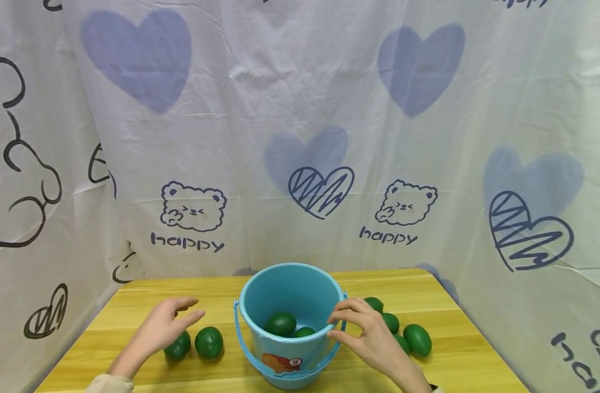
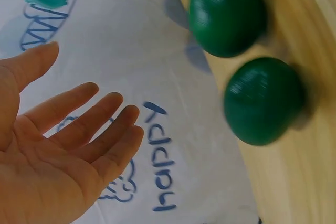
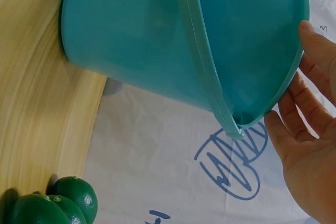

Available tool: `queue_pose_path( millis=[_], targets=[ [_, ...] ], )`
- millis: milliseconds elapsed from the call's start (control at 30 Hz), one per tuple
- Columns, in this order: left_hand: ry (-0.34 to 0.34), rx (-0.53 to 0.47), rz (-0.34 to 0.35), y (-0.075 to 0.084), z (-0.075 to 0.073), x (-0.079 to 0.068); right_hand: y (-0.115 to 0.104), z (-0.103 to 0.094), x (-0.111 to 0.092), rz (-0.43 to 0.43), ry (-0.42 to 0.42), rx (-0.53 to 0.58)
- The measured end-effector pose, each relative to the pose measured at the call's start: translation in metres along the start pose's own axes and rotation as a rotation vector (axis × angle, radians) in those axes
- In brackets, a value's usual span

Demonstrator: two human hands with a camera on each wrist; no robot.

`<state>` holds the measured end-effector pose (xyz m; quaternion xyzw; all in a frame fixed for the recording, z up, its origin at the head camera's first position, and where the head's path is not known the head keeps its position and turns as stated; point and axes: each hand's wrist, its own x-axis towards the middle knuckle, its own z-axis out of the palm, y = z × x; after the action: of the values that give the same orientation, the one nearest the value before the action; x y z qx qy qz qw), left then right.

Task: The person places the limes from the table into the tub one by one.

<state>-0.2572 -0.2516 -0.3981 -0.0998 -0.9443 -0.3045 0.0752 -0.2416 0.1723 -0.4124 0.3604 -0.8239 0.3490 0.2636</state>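
A light-blue bucket [image 1: 292,349] stands upright, its handle hanging at the front, with two green limes [image 1: 280,324] inside. My right hand [image 1: 364,335] is at the bucket's right rim, fingertips and thumb right at the edge in the right wrist view, with no lime in it. To the left of the bucket, my left hand [image 1: 163,326] hovers with fingers extended and palm bare. Below and beside it, two more limes [image 1: 209,343] lie on the table; the left one is partly covered by the hand in the head view.
Several limes [image 1: 418,340] lie grouped right of the bucket, some partly behind my right hand. The wooden table [image 1: 457,349] ends at the back against a white cloth [image 1: 290,98] printed with hearts and bears, which also hangs along both sides.
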Motion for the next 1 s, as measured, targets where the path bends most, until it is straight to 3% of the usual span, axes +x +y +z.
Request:
queue_pose_path(
  millis=[200, 467, 700, 1000],
  targets=[
    [-0.085, 0.075, -0.09, -0.023, 0.005, 0.003, 0.0, 0.0, -0.001, 0.009, -0.002, -0.006],
    [-0.164, 0.157, -0.153, -0.047, 0.014, 0.004, 0.0, 0.0, 0.0, 0.016, -0.004, -0.006],
    [-0.185, 0.184, -0.201, -0.06, 0.022, 0.004, -0.001, 0.0, 0.0, 0.004, -0.003, -0.014],
    [-0.17, 0.174, -0.209, -0.068, 0.032, 0.001, 0.0, 0.0, 0.0, 0.015, -0.008, -0.012]
  ],
)
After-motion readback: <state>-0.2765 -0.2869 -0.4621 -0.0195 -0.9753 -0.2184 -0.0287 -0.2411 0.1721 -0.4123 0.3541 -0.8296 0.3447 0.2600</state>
